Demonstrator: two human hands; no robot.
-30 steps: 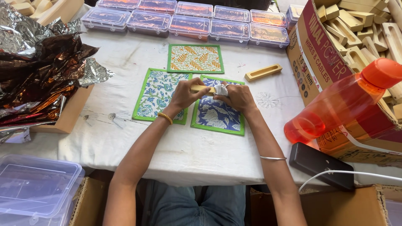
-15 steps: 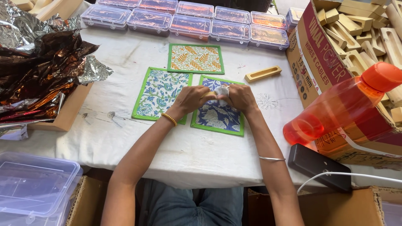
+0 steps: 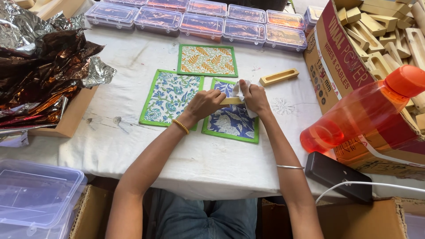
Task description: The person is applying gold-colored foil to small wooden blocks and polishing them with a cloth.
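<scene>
A person's left hand [image 3: 204, 104] grips a small pale wooden block [image 3: 232, 101] over a blue floral green-edged mat [image 3: 230, 119], while the right hand [image 3: 253, 97] presses a white cloth [image 3: 239, 90] on it. A similar slotted block [image 3: 279, 77] lies nearby, apparently not yet wiped.

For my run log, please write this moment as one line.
left hand: holds pale slotted wooden block | right hand: presses white cloth on it | below: blue floral green-edged square mat
</scene>
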